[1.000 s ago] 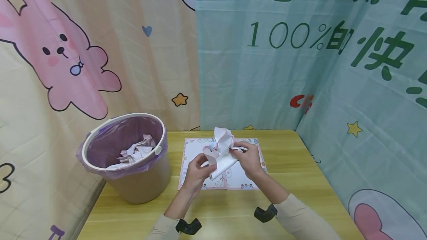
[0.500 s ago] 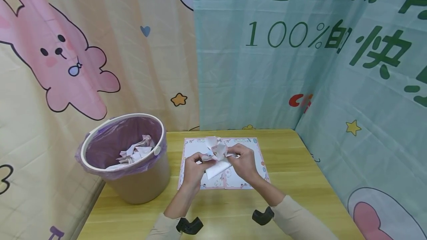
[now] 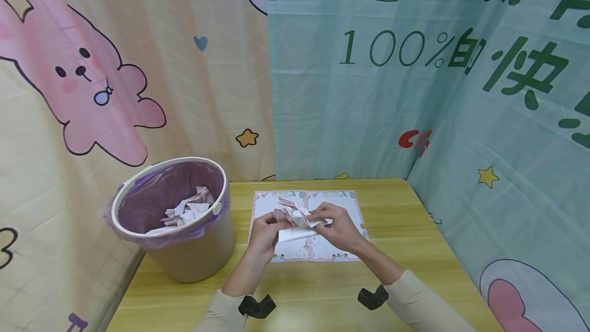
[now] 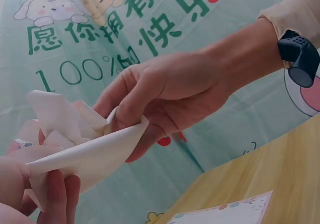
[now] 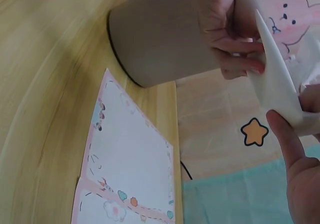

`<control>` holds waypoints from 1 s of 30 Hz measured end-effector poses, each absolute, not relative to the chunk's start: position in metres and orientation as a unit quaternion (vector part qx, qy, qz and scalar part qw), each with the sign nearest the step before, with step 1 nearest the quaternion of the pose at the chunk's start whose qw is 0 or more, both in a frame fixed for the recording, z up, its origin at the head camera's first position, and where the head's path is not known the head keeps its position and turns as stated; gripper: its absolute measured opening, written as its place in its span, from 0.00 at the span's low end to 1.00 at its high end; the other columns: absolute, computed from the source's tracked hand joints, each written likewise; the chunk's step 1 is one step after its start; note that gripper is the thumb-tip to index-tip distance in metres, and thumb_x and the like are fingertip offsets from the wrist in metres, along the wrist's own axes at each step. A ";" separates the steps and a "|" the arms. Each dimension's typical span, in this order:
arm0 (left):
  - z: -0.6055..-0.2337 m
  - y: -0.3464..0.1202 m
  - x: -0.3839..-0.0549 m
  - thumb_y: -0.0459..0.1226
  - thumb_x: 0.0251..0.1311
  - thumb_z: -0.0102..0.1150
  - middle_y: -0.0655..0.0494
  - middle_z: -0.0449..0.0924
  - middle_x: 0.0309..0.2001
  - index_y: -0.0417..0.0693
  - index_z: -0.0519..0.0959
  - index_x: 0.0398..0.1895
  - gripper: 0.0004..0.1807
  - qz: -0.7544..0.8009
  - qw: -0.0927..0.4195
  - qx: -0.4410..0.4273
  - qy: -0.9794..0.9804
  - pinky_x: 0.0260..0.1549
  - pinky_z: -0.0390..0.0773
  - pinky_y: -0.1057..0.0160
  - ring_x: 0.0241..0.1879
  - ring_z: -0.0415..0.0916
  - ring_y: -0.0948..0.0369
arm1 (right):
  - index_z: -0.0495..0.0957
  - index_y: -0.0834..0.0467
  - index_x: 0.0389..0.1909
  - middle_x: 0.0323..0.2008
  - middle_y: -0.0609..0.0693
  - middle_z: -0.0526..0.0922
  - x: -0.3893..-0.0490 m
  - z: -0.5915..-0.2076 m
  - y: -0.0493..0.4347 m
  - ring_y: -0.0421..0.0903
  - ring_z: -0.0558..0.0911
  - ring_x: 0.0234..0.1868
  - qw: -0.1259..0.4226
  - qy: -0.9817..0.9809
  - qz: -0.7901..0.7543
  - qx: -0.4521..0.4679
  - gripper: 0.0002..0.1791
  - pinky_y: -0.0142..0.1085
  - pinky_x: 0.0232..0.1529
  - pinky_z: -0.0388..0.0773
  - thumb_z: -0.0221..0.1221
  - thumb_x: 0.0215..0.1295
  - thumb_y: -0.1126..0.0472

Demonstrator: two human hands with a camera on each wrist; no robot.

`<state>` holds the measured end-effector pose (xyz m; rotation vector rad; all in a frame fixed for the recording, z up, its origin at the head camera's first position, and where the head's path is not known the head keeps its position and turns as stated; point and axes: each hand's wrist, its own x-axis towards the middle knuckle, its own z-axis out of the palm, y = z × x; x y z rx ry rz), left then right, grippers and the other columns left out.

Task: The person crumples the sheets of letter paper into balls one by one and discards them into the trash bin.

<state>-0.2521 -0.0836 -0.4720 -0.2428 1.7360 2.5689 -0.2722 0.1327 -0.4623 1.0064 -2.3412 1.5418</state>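
Observation:
Both hands hold a partly crumpled sheet of white paper (image 3: 298, 215) with pink printed edges, raised over the table. My left hand (image 3: 264, 233) pinches its left side, thumb on top and fingers underneath in the left wrist view. At the other side, my right hand (image 3: 340, 228) grips the paper between thumb and fingers. A smooth folded band of the paper (image 5: 277, 86) faces the right wrist camera, while its bunched part (image 4: 65, 119) sticks up in the left wrist view. Below lie two flat printed sheets (image 3: 338, 249) side by side, partly hidden by the hands.
A beige waste bin (image 3: 198, 260) with a purple liner stands at the table's left, crumpled papers (image 3: 189, 211) inside. The wooden table (image 3: 415, 250) meets printed curtains (image 3: 341, 117) at the back and right. Black wrist devices (image 3: 257, 306) sit at both cuffs.
The paper's upright part has been folded down and bunched smaller between the hands. The smooth lower band has turned from slanted to nearly level. The bin and flat sheets stay put.

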 end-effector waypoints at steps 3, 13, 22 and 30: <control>-0.475 -0.087 -0.253 0.21 0.55 0.69 0.50 0.82 0.39 0.31 0.85 0.48 0.15 0.821 0.020 -0.068 0.567 0.34 0.84 0.67 0.34 0.82 0.60 | 0.86 0.67 0.51 0.47 0.56 0.80 -0.272 -0.464 0.139 0.53 0.82 0.48 0.012 -0.761 0.549 0.346 0.15 0.39 0.40 0.87 0.69 0.63 0.72; -0.474 -0.096 -0.254 0.20 0.63 0.55 0.46 0.83 0.42 0.24 0.82 0.43 0.09 0.856 0.044 -0.016 0.515 0.39 0.84 0.67 0.36 0.85 0.60 | 0.85 0.72 0.50 0.48 0.61 0.79 -0.274 -0.468 0.145 0.50 0.85 0.41 0.058 -0.775 0.496 0.387 0.19 0.38 0.38 0.87 0.70 0.56 0.81; -0.479 -0.111 -0.250 0.22 0.67 0.59 0.38 0.79 0.55 0.18 0.68 0.65 0.25 0.806 0.082 0.166 0.562 0.55 0.80 0.60 0.51 0.83 0.56 | 0.88 0.67 0.48 0.45 0.56 0.84 -0.277 -0.465 0.149 0.51 0.84 0.44 0.061 -0.765 0.551 0.328 0.12 0.38 0.38 0.87 0.66 0.65 0.76; -0.478 -0.104 -0.255 0.25 0.57 0.73 0.47 0.83 0.41 0.29 0.80 0.53 0.20 0.755 -0.031 0.100 0.647 0.25 0.76 0.69 0.34 0.82 0.59 | 0.86 0.72 0.47 0.44 0.59 0.82 -0.275 -0.461 0.146 0.49 0.85 0.44 -0.049 -0.709 0.632 0.309 0.10 0.46 0.42 0.87 0.61 0.68 0.77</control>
